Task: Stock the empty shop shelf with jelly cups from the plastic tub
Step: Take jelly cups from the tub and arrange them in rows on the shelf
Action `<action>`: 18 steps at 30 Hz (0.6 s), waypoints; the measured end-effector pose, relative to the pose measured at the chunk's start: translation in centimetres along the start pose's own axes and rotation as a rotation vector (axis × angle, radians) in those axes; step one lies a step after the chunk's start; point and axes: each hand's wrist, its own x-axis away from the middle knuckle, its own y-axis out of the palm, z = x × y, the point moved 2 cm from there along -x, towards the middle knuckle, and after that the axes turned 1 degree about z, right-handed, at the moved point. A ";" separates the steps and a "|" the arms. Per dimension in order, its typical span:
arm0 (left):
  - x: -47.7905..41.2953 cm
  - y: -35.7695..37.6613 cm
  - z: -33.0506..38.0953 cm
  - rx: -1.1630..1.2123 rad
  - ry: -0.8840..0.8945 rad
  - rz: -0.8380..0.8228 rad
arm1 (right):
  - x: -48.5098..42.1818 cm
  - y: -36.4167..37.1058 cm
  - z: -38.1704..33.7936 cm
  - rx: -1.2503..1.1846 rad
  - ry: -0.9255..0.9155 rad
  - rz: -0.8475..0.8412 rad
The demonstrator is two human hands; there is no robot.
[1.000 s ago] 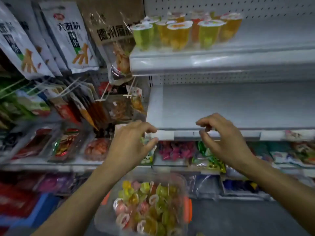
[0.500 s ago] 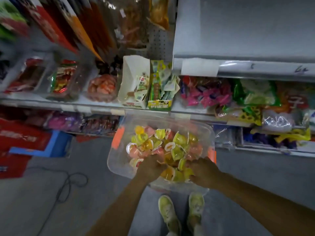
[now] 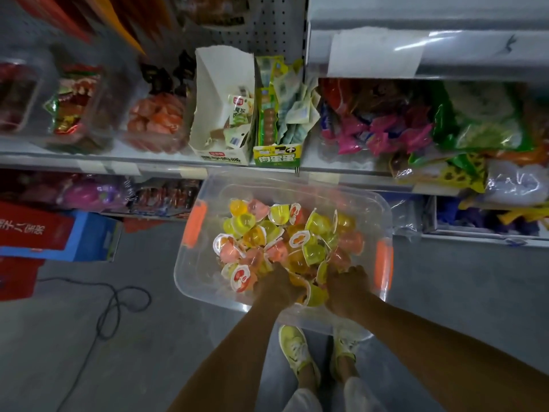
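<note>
A clear plastic tub [image 3: 194, 278] with orange handles sits low in front of the shelving, holding several yellow, orange and pink jelly cups [image 3: 297, 239]. Both my hands reach down into its near side. My left hand [image 3: 279, 285] is curled into the pile over an orange cup. My right hand [image 3: 347, 288] is dug in beside a yellow cup. The fingers of both are buried among the cups, so any grip is hidden. The bare grey shelf [image 3: 416, 13] shows only as its front edge at the top right.
The snack shelf [image 3: 148, 162] behind the tub carries open cartons [image 3: 222, 114] and bagged sweets [image 3: 386, 135]. A red and blue box [image 3: 59, 233] and a black cable [image 3: 113, 307] lie on the grey floor at left. My yellow shoes [image 3: 297, 349] stand under the tub's near edge.
My view dropped from the shelves to the tub. Both hands came down from the bare shelf's front edge into the jelly cups and have stayed there, sinking slightly deeper.
</note>
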 end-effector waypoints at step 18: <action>16.0 -18.9 7.9 0.528 0.450 0.340 | 13.2 -17.6 7.6 -1.290 -0.063 0.394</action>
